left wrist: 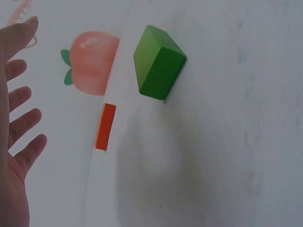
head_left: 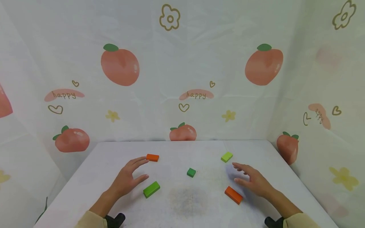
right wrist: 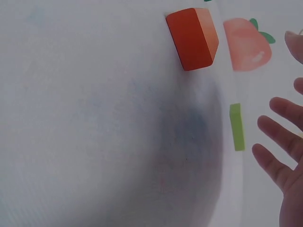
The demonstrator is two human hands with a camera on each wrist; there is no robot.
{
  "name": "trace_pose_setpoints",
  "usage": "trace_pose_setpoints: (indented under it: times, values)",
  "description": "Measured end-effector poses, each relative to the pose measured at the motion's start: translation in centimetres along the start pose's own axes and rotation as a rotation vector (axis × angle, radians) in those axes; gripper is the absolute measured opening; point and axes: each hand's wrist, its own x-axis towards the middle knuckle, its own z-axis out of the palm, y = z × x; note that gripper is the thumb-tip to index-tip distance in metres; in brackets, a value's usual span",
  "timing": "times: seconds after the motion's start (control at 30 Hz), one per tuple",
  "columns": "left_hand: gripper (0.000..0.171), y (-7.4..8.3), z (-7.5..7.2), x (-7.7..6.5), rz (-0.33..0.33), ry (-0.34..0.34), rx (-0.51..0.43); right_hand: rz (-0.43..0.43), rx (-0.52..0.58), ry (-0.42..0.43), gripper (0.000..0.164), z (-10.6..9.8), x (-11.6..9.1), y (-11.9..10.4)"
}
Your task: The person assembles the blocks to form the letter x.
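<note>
My left hand (head_left: 126, 179) hovers over the left of the table with fingers spread and nothing held. Its fingertips overlap the edge of an orange block (head_left: 152, 157) in the head view, and a green block (head_left: 151, 189) lies just right of the thumb. On the other side my right hand (head_left: 253, 180) is held with fingers apart, also holding nothing. A lime-green block (head_left: 227, 157) lies beyond its fingertips, and a second orange block (head_left: 233, 195) sits below its thumb. Between the hands rests a small dark green cube (head_left: 191, 172).
The blocks lie on a white table (head_left: 188, 218) with a greyish smudge near its front middle. A white curtain (head_left: 182, 63) printed with peaches and flowers hangs behind and along the sides. Black straps with camera mounts (head_left: 115, 220) sit at both wrists.
</note>
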Motion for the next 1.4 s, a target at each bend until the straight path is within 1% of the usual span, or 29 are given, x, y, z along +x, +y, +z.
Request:
trace_pose_setpoints:
  times: [0.13, 0.3, 0.37, 0.67, 0.73, 0.83, 0.97, 1.03, 1.13, 1.27, 1.4]
  values:
    - [0.054, 0.2, 0.2, 0.3, 0.007, 0.009, -0.041, 0.009, 0.003, -0.008, 0.057, 0.2, 0.0, -0.1]
    - [0.051, 0.5, 0.6, 0.8, 0.004, 0.034, -0.044, -0.011, -0.005, -0.004, 0.057, 0.4, 0.0, 0.0]
    - [0.050, 0.6, 0.9, 1.0, 0.002, 0.037, -0.061, -0.023, -0.004, -0.009, 0.056, 0.5, 0.0, -0.1]
    - [0.046, 1.1, 1.9, 1.4, -0.009, 0.045, -0.154, -0.045, 0.023, -0.072, 0.051, 0.6, 0.4, -0.5]
    - [0.045, 1.3, 2.2, 1.7, -0.019, 0.044, -0.183, -0.044, 0.028, -0.092, 0.051, 0.6, 0.5, -0.6]
    - [0.044, 1.7, 2.7, 2.1, -0.037, 0.020, -0.240, -0.014, 0.030, -0.133, 0.051, 0.7, 0.6, -0.5]
    - [0.042, 2.1, 3.5, 2.4, -0.067, -0.004, -0.308, 0.022, 0.061, -0.187, 0.052, 1.0, 0.5, -0.4]
    - [0.040, 2.4, 3.9, 2.5, -0.091, -0.008, -0.337, 0.022, 0.077, -0.205, 0.053, 1.1, 0.4, -0.3]
    - [0.038, 2.6, 4.5, 2.7, -0.124, -0.023, -0.371, 0.009, 0.086, -0.210, 0.051, 1.2, 0.3, -0.4]
    - [0.037, 2.8, 5.3, 2.9, -0.163, -0.053, -0.392, 0.011, 0.089, -0.220, 0.045, 1.1, 0.3, -0.6]
    - [0.035, 3.1, 5.9, 3.1, -0.195, -0.081, -0.396, 0.047, 0.092, -0.257, 0.042, 1.2, 0.6, -0.6]
